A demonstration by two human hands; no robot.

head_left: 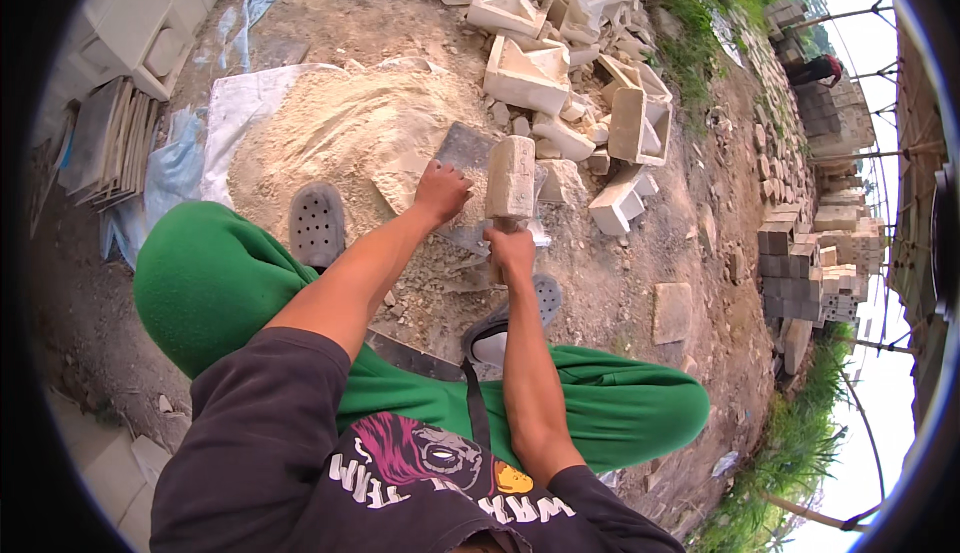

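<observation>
My right hand [512, 253] is closed round the handle of a mallet [511, 177], whose blocky, pale, dust-covered head stands just beyond the fist. To its left, my left hand [443, 194] is closed with curled fingers over broken pale pieces; what it grips, if anything, is hidden. A flat dark slab [466, 145] lies just past the left hand, partly covered by dust. Pale fragments and powder [440, 278] cover the ground below my hands, between my two clog-shod feet.
A heap of pale powder [340, 128] spreads over a white sheet [245, 118] at the far left. Broken box-shaped pale castings [530, 73] pile up ahead. A flat block [672, 313] lies to the right, with stacked grey blocks [790, 263] beyond. Thin boards [105, 143] lean at left.
</observation>
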